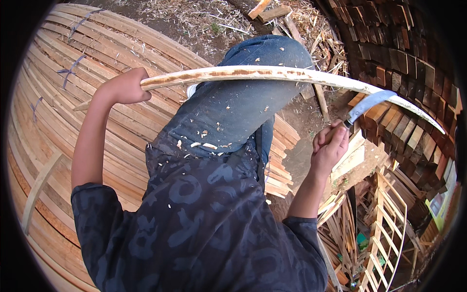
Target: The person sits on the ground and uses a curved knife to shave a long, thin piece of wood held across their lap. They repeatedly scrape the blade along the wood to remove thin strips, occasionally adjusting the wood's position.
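Note:
A long pale wooden pole (233, 73), with brown streaks along its left part, lies across my raised thigh in blue jeans. My left hand (125, 86) is closed round it near its left end, whose pointed tip shows beyond the wrist. In my right hand (332, 142) is a curved knife (368, 104), gripped by its handle. The blade points up and to the right, its tip overlapping the pole's right part; whether it touches the wood I cannot tell. Small wood chips dot my jeans and dark shirt.
Under me and to the left lie long sawn wooden strips (53, 126), some tied with purple cord (72, 71). Stacked timber pieces (389, 63) rise at the right. Shavings (180, 24) litter the ground ahead. A slatted wooden frame (384, 238) and scraps stand at the lower right.

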### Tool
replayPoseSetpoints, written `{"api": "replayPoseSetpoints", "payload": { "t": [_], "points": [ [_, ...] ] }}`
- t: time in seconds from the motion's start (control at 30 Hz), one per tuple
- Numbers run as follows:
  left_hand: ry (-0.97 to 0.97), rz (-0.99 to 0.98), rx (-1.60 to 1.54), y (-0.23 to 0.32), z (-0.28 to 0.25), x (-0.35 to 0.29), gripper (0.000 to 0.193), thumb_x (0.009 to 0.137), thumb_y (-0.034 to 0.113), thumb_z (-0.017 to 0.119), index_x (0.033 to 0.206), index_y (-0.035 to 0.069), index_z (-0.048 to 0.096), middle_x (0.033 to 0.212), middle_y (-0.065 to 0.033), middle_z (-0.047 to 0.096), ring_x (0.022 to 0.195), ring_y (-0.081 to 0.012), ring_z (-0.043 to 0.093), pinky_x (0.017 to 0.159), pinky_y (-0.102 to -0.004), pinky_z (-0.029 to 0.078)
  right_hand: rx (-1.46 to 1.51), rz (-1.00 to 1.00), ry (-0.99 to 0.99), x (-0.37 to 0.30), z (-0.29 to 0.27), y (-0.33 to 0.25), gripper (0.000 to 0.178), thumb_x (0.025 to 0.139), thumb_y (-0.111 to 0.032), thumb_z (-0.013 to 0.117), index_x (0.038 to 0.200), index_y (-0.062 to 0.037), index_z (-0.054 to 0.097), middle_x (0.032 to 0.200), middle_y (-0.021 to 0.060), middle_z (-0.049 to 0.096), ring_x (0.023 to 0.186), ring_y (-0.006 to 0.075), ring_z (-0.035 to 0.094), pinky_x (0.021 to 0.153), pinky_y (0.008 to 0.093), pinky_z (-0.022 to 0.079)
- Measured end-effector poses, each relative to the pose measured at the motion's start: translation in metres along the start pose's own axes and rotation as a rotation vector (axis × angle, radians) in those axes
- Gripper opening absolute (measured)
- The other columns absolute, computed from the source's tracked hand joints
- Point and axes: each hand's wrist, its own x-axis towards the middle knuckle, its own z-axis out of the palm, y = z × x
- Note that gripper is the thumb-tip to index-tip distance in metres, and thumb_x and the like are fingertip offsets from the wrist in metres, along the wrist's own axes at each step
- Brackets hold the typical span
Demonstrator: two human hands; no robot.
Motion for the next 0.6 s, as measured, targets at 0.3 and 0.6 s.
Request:
{"api": "replayPoseSetpoints", "payload": {
  "t": [0.3, 0.6],
  "points": [
    [-0.018, 0.024, 0.045, 0.006, -0.010, -0.005, 0.046, 0.065, 0.021, 0.068, 0.098, -0.009, 0.057, 0.088, -0.0244, 0.063, 0.085, -0.0333, 0.063, 0.076, -0.0372, 0.049, -0.479, 0.039, -0.359, 0.000, -0.013, 0.003, 0.018, 0.097, -0.022, 0.052, 0.093, -0.0049, 0.047, 0.058, 0.0018, 0.045, 0.042, 0.0100, 0.040, 0.041, 0.0262, 0.035],
    [0.050, 0.132, 0.054, -0.001, -0.007, -0.008, 0.035, 0.063, 0.020, 0.068, 0.085, -0.007, 0.059, 0.080, -0.0195, 0.064, 0.070, -0.0306, 0.061, 0.067, -0.0359, 0.049, -0.344, -0.024, -0.116, 0.000, -0.008, -0.015, 0.013, 0.097, -0.016, 0.050, 0.091, -0.0052, 0.047, 0.058, -0.0020, 0.045, 0.046, 0.0046, 0.042, 0.040, 0.0194, 0.032]
  ]
}}
